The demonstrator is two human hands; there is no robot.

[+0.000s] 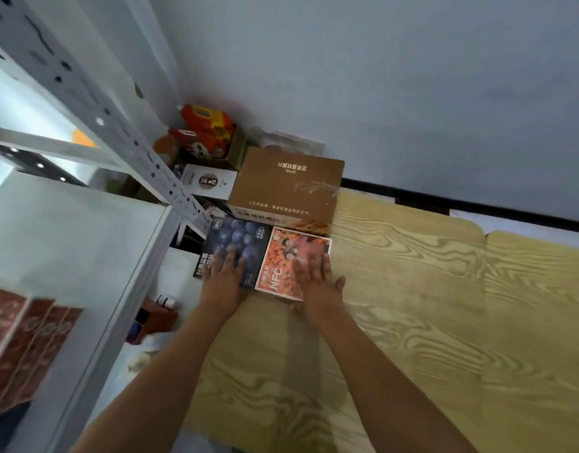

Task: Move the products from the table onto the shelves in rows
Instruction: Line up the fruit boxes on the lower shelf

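Resting flat w/ fingers straight: left hand (223, 276) on blue box (234, 248), right hand (314, 276) on orange box (293, 261), both laid on table (412, 305).

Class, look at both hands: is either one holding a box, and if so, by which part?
Neither holds anything. The left hand lies flat on top of the dark blueberry box; the right hand lies flat on the orange NFC box. No grip shows.

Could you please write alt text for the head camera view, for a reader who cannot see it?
A person lays the left hand flat on a dark blueberry box and the right hand on an orange NFC box, side by side on a wooden table. A brown carton sits behind; a grey shelf stands left.
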